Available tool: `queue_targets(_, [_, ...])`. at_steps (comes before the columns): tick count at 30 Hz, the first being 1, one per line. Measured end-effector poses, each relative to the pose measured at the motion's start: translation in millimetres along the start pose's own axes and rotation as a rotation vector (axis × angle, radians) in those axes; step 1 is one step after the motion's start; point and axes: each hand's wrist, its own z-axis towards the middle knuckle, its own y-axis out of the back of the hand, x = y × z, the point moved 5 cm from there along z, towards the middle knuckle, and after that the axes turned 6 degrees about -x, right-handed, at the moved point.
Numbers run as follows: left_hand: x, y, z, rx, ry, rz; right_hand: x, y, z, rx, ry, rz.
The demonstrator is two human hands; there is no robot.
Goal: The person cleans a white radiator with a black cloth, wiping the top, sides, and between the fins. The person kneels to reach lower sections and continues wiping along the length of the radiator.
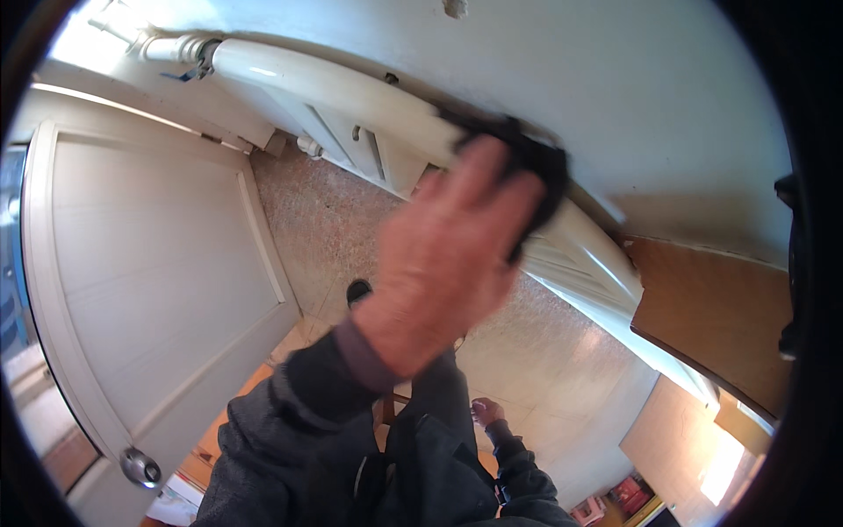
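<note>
My left hand (448, 257), blurred, is pressed around a bunched black cloth (543, 165) at the top of a white radiator (329, 82). The cloth covers part of the radiator's rounded upper edge, close to the wall (632, 85). My fingers spread over it, and my palm hides the middle of the radiator. Lower down, beside my leg, hangs my right hand (487, 412) with its fingers curled. Something small and pale shows at those fingers, too small to name.
A white panelled door (158, 224) with a round metal knob (140, 468) stands at left. A valve with a blue lever (181, 76) joins the radiator's pipe. To the right, a brown wooden board (711, 316) adjoins the radiator's end. Speckled floor (316, 204) lies below.
</note>
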Motion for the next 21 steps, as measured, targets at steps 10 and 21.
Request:
queue_targets(10, [-79, -89, -68, -0.034, -0.083, -0.074, -49, 96, 13, 0.133, -0.106, 0.231])
queue_targets(21, [8, -19, -42, -0.442, 0.16, 0.135, -106, 188, 80, 0.075, -0.04, 0.027])
